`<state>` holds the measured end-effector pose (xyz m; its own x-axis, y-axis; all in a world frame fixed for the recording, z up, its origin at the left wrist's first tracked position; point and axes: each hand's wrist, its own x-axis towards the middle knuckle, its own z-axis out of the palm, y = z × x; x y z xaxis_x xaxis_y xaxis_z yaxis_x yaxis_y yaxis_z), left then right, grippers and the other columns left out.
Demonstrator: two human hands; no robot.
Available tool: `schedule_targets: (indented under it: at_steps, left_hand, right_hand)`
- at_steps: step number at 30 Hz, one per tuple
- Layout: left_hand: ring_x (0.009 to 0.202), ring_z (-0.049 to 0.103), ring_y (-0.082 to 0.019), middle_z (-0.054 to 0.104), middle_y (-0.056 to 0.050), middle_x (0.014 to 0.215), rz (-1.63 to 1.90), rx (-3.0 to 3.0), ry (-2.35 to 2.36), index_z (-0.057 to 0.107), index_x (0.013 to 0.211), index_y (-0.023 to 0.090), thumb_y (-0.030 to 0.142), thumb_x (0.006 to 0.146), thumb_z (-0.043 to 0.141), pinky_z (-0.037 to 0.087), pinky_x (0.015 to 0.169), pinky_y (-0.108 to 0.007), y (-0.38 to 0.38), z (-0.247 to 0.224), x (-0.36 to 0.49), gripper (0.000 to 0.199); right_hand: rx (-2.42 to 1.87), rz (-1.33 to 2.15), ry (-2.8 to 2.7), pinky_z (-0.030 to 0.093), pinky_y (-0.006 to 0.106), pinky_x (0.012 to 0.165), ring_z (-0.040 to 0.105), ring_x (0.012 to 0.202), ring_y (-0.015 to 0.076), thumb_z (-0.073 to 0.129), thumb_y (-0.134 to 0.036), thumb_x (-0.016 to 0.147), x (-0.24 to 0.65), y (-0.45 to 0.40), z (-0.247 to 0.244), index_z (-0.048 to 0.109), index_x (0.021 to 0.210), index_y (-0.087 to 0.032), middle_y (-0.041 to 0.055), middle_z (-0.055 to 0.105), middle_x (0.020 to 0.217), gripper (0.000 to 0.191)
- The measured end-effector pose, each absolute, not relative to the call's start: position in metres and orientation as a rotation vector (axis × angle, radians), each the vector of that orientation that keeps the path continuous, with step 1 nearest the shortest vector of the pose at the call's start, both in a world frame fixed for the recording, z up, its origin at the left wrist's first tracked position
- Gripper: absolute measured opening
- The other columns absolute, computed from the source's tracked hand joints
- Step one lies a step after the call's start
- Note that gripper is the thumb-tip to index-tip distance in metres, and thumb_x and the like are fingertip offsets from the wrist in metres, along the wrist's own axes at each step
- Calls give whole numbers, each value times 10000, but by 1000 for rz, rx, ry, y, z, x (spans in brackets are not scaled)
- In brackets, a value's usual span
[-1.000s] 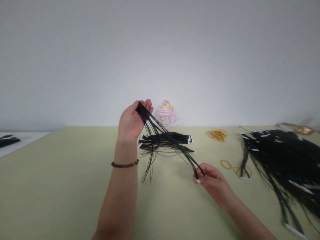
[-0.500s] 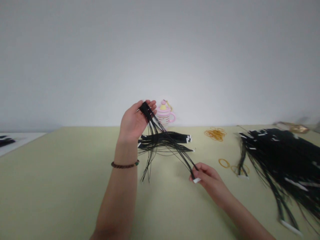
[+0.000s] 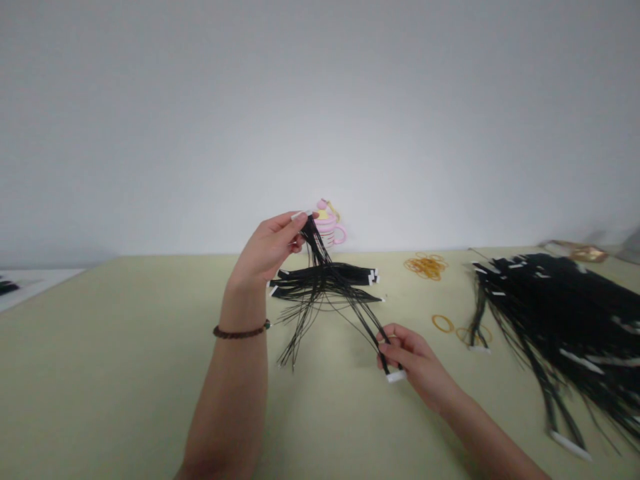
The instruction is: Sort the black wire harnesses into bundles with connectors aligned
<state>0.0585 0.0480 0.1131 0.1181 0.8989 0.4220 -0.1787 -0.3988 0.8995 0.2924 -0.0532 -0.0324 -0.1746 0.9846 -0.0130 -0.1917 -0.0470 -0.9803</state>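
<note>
A black wire harness (image 3: 313,241) with white connectors is stretched between my two hands above the table. My left hand (image 3: 274,243) pinches its upper end, close to a white connector (image 3: 301,215). Lower down on the right, my right hand (image 3: 407,353) grips the wires just above another white connector (image 3: 397,377). Some loose wire ends (image 3: 293,350) dangle from the harness toward the lower left. Behind it, several bundled black harnesses (image 3: 345,272) with white ends lie side by side on the table.
A big pile of black harnesses (image 3: 565,300) covers the right side of the table (image 3: 125,373). Yellow rubber bands (image 3: 427,266) lie heaped at the back, with a single band (image 3: 443,324) nearer. A pink cup (image 3: 327,230) stands by the wall. A white sheet (image 3: 40,283) is at far left.
My left hand has turned from palm-up with fingers spread to a pinch at the harness's upper end, shifting slightly right. My right hand keeps its hold, with more of its white connector showing.
</note>
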Motion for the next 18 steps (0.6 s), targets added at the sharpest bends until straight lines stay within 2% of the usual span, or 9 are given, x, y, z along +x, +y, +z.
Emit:
schedule_targets:
  at_steps: [3, 7, 13, 18]
  left_hand:
    - [506, 456, -47, 613, -47, 716, 1481, 1457, 732, 710, 869, 129, 286, 762, 648, 358, 448, -171, 49, 113, 57, 199]
    - [510, 479, -50, 645, -67, 762, 1486, 1458, 733, 703, 888, 122, 271, 780, 628, 373, 459, -175, 50, 112, 55, 199]
    - [683, 600, -123, 672, -117, 926, 1339, 1509, 775, 684, 943, 132, 323, 776, 629, 439, 557, -206, 50, 109, 56, 259]
    - [761, 637, -195, 669, -137, 953, 1209, 1376, 632, 663, 904, 119, 261, 792, 605, 512, 674, -319, 65, 97, 59, 191]
  right_hand:
    - [-991, 1448, -1166, 345, 217, 509, 524, 504, 104, 717, -339, 684, 293, -53, -32, 570, 782, -153, -84, 413, 471, 257]
    - [-988, 1432, -1160, 344, 223, 511, 526, 507, 109, 718, -346, 680, 294, -53, -32, 574, 786, -156, -82, 417, 473, 261]
    - [-1053, 1310, -1125, 284, 212, 463, 475, 465, 95, 707, -387, 690, 296, -51, -34, 556, 669, -153, -69, 410, 453, 280]
    - [-1014, 1307, -978, 337, 227, 493, 449, 431, 91, 661, -454, 721, 296, -47, -33, 543, 666, -167, -92, 340, 412, 315]
